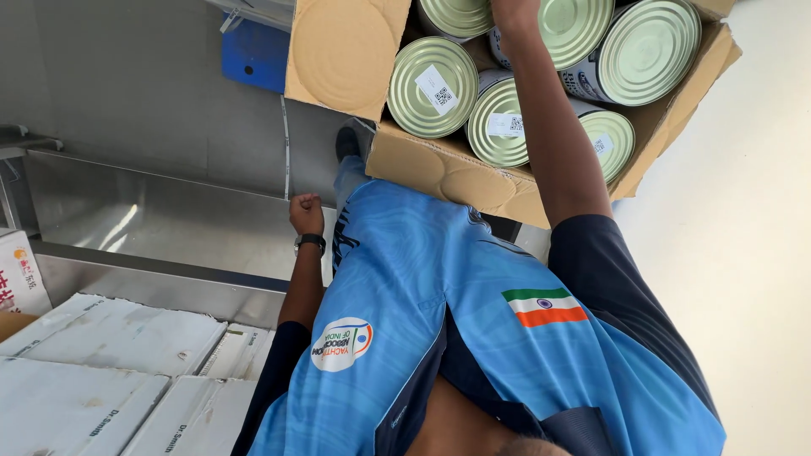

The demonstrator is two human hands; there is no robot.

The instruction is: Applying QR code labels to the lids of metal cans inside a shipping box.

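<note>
cans (pixel 434 87) – six | box (pixel 439 165) – one | right hand (pixel 514 12) in box | left hand (pixel 306 214) fisted

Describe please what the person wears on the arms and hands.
Both arms have short dark navy sleeves of a light blue sports shirt; the forearms are uncovered. The left hand has a black wristwatch at its wrist. The right hand wears no glove.
</note>
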